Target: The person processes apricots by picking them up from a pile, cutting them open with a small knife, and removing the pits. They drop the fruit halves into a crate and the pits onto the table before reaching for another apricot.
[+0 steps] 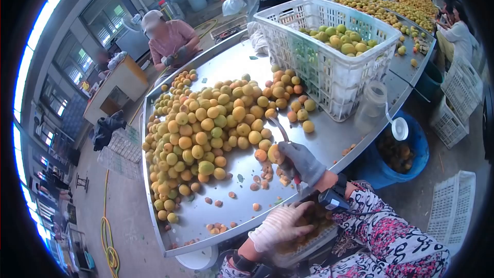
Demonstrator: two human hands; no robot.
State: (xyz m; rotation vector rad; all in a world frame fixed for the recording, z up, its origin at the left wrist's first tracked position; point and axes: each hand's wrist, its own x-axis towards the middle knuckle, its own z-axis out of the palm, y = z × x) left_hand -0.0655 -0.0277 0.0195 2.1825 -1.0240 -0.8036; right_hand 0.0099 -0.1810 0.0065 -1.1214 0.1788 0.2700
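Observation:
My right hand (303,165), in a grey glove, is closed at the table's near edge around a thin curved tool (280,128). An orange-yellow fruit (275,154) touches its fingertips. Lower down, my left hand (280,227) wears a white glove, its fingers spread over a container (309,247) whose contents are mostly hidden. A large heap of yellow-orange fruit (206,129) lies on the metal table (329,147). Small fruit pieces (265,175) are scattered between the heap and my right hand.
A white crate (329,67) of greener fruit stands on the table beside a clear jar (371,104). A blue bucket (414,162) is right of the edge. A person (172,44) in pink works across the table; others are farther back. A yellow hose (107,231) lies on the floor.

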